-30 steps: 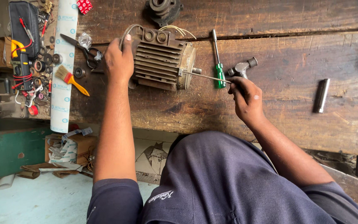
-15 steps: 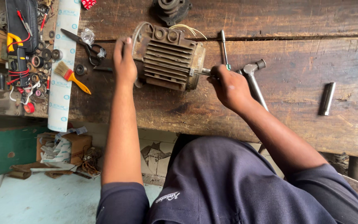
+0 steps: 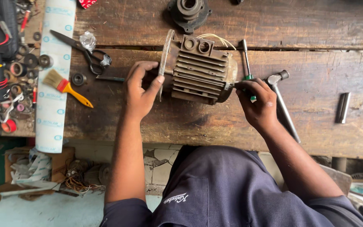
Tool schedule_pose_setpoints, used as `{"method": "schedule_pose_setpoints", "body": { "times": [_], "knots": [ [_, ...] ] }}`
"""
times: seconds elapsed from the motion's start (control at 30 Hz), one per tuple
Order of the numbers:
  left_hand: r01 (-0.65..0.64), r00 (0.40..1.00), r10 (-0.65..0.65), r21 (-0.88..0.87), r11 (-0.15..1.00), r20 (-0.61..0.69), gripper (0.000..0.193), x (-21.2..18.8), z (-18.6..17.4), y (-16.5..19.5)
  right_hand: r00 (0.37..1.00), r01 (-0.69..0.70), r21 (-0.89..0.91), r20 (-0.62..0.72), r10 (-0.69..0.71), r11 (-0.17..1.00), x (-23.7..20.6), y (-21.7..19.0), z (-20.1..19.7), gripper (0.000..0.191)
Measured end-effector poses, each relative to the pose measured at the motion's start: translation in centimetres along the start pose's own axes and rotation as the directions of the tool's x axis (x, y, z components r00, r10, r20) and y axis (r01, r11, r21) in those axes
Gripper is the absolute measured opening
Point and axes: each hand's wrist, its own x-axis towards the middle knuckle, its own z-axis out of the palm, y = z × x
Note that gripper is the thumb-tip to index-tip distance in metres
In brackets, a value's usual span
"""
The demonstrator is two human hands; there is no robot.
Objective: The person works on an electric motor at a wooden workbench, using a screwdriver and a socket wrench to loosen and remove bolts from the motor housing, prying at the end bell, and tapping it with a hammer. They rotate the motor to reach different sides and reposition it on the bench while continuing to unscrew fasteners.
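While my left hand (image 3: 141,90) braces the flanged end plate and my right hand (image 3: 259,103) pinches the thin shaft stub at the opposite end, the finned electric motor (image 3: 198,73) lies on its side on the wooden counter (image 3: 316,33). I judge it heavy, rigid cast metal, rusty and rough rather than slippery. Take hold at the flange rim or ribbed housing, never by the pale wire leads (image 3: 219,38) at the terminal box.
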Motion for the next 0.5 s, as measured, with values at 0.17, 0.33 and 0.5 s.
{"method": "schedule_pose_setpoints", "body": {
  "times": [0.17, 0.33, 0.5],
  "knots": [
    [-0.024, 0.997, 0.023, 0.021, 0.999, 0.077, 0.034, 0.9, -0.5, 0.3, 0.997, -0.027, -0.094, -0.069, 0.021, 0.995, -0.3, -0.3, 1.6, 0.017],
    [-0.044, 0.995, 0.048, -0.04, 0.998, 0.09, 0.035, 1.3, -0.4, 0.3, 0.994, -0.032, -0.06, -0.105, 0.026, 0.998, -0.4, -0.3, 1.5, 0.02],
    [-0.025, 0.993, 0.036, -0.102, 0.994, 0.108, 0.034, 1.1, -0.1, -0.6, 0.992, -0.072, -0.09, -0.112, 0.062, 0.993, -0.8, 0.0, 1.9, 0.021]
  ]
}}
